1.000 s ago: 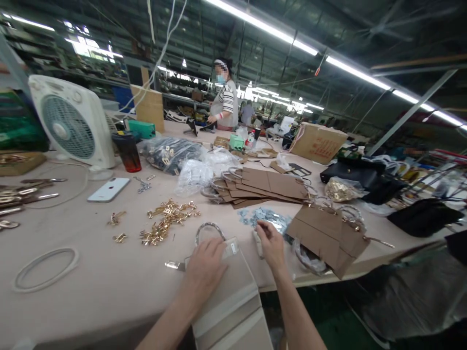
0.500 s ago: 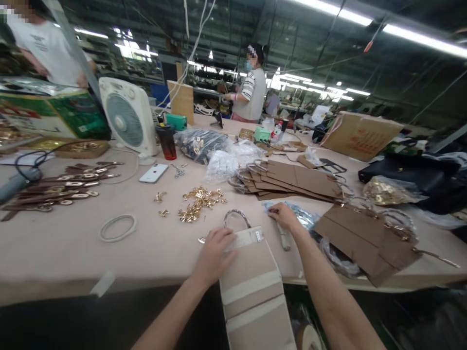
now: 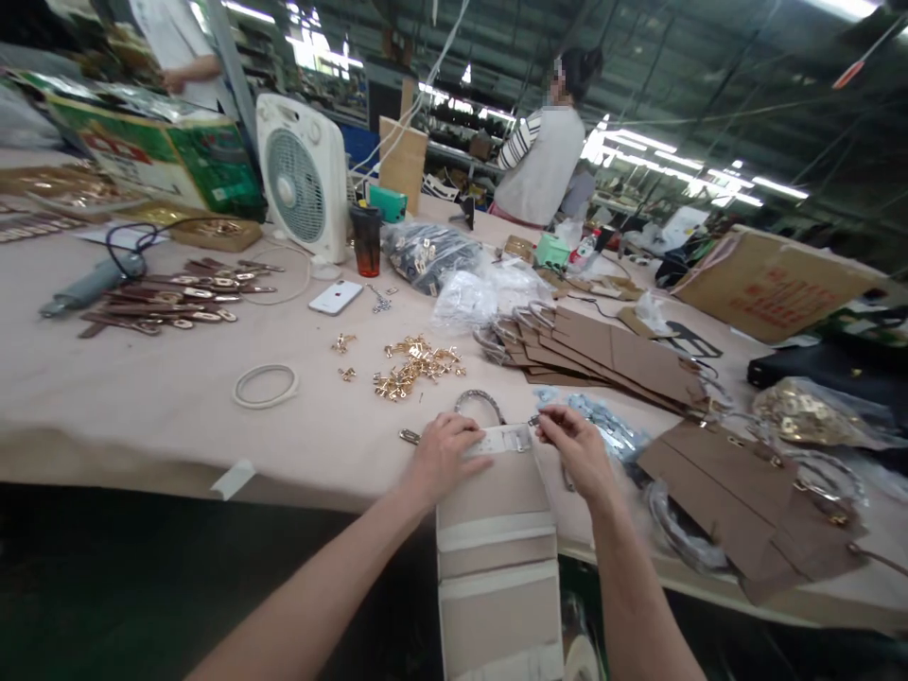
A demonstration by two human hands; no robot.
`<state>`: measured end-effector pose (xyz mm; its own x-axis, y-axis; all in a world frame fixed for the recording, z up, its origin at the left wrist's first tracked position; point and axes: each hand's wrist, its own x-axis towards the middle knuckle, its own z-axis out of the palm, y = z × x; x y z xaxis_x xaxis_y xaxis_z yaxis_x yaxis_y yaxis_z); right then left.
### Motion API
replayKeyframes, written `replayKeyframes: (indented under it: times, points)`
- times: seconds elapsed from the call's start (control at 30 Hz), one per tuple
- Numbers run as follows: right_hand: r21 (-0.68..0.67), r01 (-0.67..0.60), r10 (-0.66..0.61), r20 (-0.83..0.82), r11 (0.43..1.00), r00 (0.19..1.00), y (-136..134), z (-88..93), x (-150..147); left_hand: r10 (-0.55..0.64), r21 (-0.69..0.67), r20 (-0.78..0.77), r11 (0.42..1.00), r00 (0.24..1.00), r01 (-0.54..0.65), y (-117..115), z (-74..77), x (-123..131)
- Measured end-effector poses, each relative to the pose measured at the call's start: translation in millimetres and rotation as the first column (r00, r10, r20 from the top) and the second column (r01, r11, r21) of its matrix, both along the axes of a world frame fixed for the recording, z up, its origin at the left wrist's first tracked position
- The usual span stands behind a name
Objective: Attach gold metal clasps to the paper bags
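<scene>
An unfinished handbag panel (image 3: 497, 544) with pale lining side up hangs over the table's front edge. Its braided-looking handle (image 3: 480, 397) arches above the top edge. My left hand (image 3: 448, 459) lies on the panel's upper left, fingers stretched and thumb apart. At the upper right corner, my right hand (image 3: 578, 449) pinches a small metal piece (image 3: 534, 421), close to a metal fitting (image 3: 520, 439) on the panel. Beside that hand lies a heap of small silvery plates (image 3: 602, 424) on blue plastic. A metal-tipped strap end (image 3: 410, 436) pokes out left of my left hand.
Gold fittings (image 3: 418, 364) are heaped beyond my hands. Brown bag panels (image 3: 610, 355) are stacked behind, others (image 3: 752, 501) at right. A white ring (image 3: 266, 387), phone (image 3: 336, 298), brown straps (image 3: 177, 298), electric screwdriver (image 3: 92, 286) and fan (image 3: 302, 180) occupy the left. Two people stand beyond.
My right hand has moved from the blue plastic heap to the panel's upper right corner, with a small metal piece in its fingertips. My left hand stays on the panel; the view has shifted.
</scene>
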<state>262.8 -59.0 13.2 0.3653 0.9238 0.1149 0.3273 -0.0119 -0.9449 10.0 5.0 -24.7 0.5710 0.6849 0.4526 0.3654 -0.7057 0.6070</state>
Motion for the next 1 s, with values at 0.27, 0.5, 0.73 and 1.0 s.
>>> replayKeyframes:
  times: [0.27, 0.5, 0.73, 1.0]
  points:
    - [0.002, 0.202, -0.202, 0.014, 0.979, 0.979, 2, -16.7, 11, -0.017, -0.007, 0.026, 1.0, 1.0, 0.017, 1, -3.8, -3]
    - [-0.088, 0.31, -0.286, 0.214, 0.947, 0.934, 24, -22.4, 83, -0.036, 0.073, 0.055, 0.997, 0.998, 0.032, 8, -6.2, 0]
    - [-0.166, 0.214, -0.18, 0.2, 0.963, 0.963, 34, -34.0, 92, -0.033, 0.087, 0.055, 0.996, 0.998, 0.028, 9, -6.8, 0]
    - [-0.175, 0.194, -0.155, 0.211, 0.965, 0.965, 32, -32.8, 94, -0.043, 0.069, 0.053, 0.997, 0.998, 0.039, 9, -9.0, 0]
